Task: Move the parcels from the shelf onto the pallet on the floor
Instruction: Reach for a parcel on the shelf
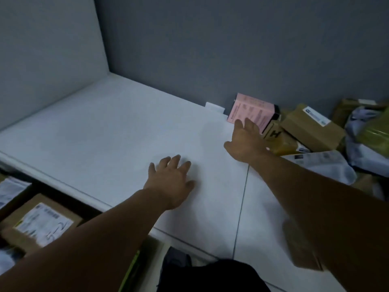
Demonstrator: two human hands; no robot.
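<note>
A: Pink box (251,111), looks?
B: Pale pink carton, dark print in blocks on its broad face, dark cap at one end. Dim light; the print is unreadable.

A: Where is it?
B: On the white shelf (117,131), right up against the grey back wall (231,49). It sits at the near end of a heap of parcels piled along that wall.

A: Heading?
B: Long axis runs along the back wall. The broad face is tilted up, away from the wall. The capped end points into the heap, towards a brown cardboard parcel (311,128) with a white label.

A: Hands?
B: Right hand (245,142) is stretched towards the back wall with its fingers straight and spread. The tips overlap the pink box's lower edge; contact cannot be told. It grips nothing. Left hand (170,179) is further out from the wall, over bare shelf, fingers splayed and slightly bent, holding nothing.

A: Edges, room?
B: On the box's free end, bare shelf runs along the back wall to a white side panel (48,49). A seam (242,203) crosses the shelf out from the wall. A grey mailer bag (328,165) lies out from the wall, beside the heap.
</note>
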